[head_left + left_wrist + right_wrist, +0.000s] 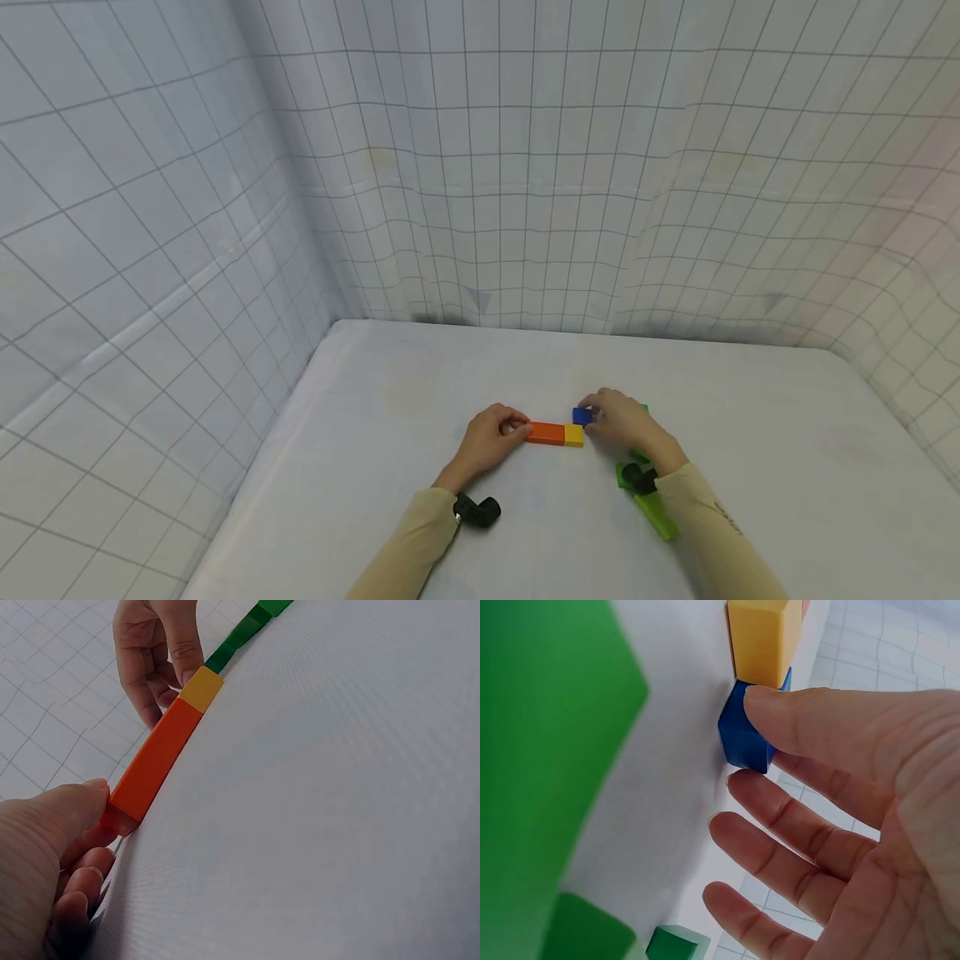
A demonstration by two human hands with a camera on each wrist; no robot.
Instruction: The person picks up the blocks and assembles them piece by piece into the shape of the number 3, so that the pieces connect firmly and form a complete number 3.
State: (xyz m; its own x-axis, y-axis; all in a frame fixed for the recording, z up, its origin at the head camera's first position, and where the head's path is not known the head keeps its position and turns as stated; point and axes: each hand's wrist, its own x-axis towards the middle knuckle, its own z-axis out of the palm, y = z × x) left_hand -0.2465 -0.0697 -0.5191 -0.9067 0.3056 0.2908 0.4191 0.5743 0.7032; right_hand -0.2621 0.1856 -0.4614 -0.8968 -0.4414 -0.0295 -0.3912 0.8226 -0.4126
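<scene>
An orange rectangular block (547,433) lies on the white table, with a small yellow block (573,435) against its right end. My left hand (486,439) pinches the orange block's left end between thumb and index finger, as the left wrist view of the orange block (156,760) shows. A small blue block (581,416) sits at the far right corner of the yellow one. My right hand (622,419) pinches it; in the right wrist view the thumb lies on the blue block (742,733), the index finger is partly hidden behind it, and the other fingers are spread.
Several green blocks lie around and under my right forearm, including a long light green block (656,517) and a darker green block (622,476). A green block (644,409) shows beyond the right hand. White gridded curtains (510,208) surround the table (390,383).
</scene>
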